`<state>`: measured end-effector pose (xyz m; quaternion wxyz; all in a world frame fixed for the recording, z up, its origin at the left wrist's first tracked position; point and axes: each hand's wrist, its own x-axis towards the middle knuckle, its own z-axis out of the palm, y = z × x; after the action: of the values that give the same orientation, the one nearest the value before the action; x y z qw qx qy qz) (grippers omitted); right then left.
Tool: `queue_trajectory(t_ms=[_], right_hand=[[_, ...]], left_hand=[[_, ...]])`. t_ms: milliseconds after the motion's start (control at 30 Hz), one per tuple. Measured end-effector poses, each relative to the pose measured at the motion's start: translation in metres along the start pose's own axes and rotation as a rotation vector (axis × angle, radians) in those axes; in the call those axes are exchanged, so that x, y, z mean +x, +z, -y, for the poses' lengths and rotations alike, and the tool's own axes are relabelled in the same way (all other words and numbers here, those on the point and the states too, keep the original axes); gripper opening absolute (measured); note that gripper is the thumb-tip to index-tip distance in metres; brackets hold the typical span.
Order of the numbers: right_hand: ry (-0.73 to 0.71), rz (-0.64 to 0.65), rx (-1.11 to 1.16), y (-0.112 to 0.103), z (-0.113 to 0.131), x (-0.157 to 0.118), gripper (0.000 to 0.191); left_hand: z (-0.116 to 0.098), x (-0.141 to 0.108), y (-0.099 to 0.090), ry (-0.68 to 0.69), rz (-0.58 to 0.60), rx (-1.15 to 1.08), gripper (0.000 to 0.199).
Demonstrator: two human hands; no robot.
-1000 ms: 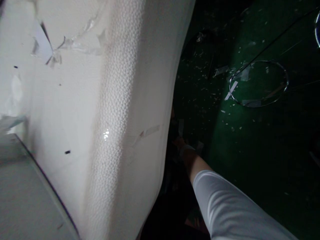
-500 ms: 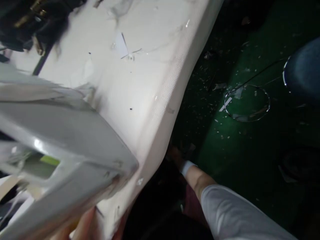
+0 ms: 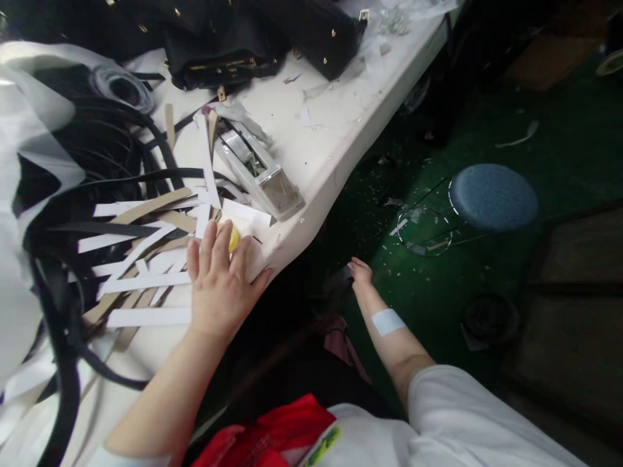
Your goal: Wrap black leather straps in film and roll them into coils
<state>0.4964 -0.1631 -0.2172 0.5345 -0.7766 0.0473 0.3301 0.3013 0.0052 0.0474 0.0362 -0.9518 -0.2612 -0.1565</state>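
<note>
My left hand point(image 3: 219, 279) lies palm down at the white table's edge, its fingers spread over a round yellow object point(image 3: 233, 238) and the ends of white and tan strips point(image 3: 148, 281). Over the floor to the right of the table, my right hand point(image 3: 361, 271) is closed, pinching a thin pale piece point(image 3: 341, 277) that is hard to make out in the dark. A grey tape dispenser point(image 3: 263, 172) stands on the table beyond my left hand. White paper point(image 3: 248, 213) lies between the dispenser and my fingers.
Black bags with gold fittings point(image 3: 224, 48) lie at the table's back. Black straps point(image 3: 97, 139) and a clear roll point(image 3: 121, 89) are at the left. A blue round stool point(image 3: 494, 198) stands on the green floor point(image 3: 525, 259), which has scattered scraps. The white table point(image 3: 311, 162) has a padded edge.
The view has drawn back from the table, and the dispenser looks smaller and farther off. My left hand shows fully on the strips; my right hand has come out of the dark with the piece.
</note>
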Motion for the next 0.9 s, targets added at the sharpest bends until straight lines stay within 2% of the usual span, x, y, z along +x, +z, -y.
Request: queue_trajectory(t_ms=[67,133,200,233,300,367,433,500,567,667,700,733,800,833,867,900], right_hand=[[-0.073,-0.065,0.220,-0.023,0.027,-0.019,0.027],[-0.176,-0.077,0.319,-0.044,0.057,-0.048,0.028],[-0.294,-0.022,0.376,-0.058,0.086,-0.090,0.028],[-0.361,0.049,0.376,-0.060,0.100,-0.113,0.026],[-0.521,0.309,0.310,-0.056,0.122,-0.164,0.014],[-0.676,0.668,0.163,-0.040,0.134,-0.212,0.007],[-0.749,1.012,0.024,-0.020,0.135,-0.252,0.013],[-0.751,1.203,-0.076,0.000,0.128,-0.280,0.014],[-0.680,1.271,-0.115,0.015,0.119,-0.295,0.017],[-0.551,1.384,-0.189,0.028,0.110,-0.302,0.072],[-0.520,1.469,-0.282,0.031,0.107,-0.301,0.083],[-0.480,1.575,-0.420,0.032,0.104,-0.299,0.085],[-0.391,1.715,-0.793,0.034,0.095,-0.288,0.066],[-0.387,1.694,-0.999,0.036,0.089,-0.278,0.051],[-0.439,1.587,-1.180,0.039,0.084,-0.266,0.038],[-0.574,1.392,-1.335,0.042,0.080,-0.251,0.028]], left_hand=[[-0.008,-0.011,-0.009,0.027,-0.125,-0.084,0.047],[-0.024,-0.029,-0.023,0.028,-0.173,-0.198,0.040],[-0.042,-0.050,-0.038,0.024,-0.108,-0.336,0.035],[-0.049,-0.061,-0.044,0.020,-0.046,-0.410,0.035],[-0.058,-0.083,-0.052,-0.048,0.076,-0.573,0.036],[-0.057,-0.103,-0.055,-0.207,0.199,-0.799,0.039],[-0.050,-0.122,-0.058,-0.390,0.300,-1.076,0.049],[-0.041,-0.142,-0.065,-0.528,0.315,-1.299,0.053],[-0.032,-0.163,-0.073,-0.636,0.168,-1.355,0.051],[-0.014,-0.197,-0.088,-0.788,-0.181,-1.213,0.046],[-0.007,-0.209,-0.093,-0.838,-0.275,-1.158,0.047],[0.001,-0.221,-0.098,-0.877,-0.346,-1.103,0.048],[0.018,-0.245,-0.108,-0.914,-0.427,-0.956,0.050],[0.027,-0.257,-0.114,-0.926,-0.453,-0.859,0.050],[0.036,-0.268,-0.120,-0.941,-0.480,-0.753,0.050],[0.043,-0.279,-0.125,-0.969,-0.517,-0.653,0.050]])
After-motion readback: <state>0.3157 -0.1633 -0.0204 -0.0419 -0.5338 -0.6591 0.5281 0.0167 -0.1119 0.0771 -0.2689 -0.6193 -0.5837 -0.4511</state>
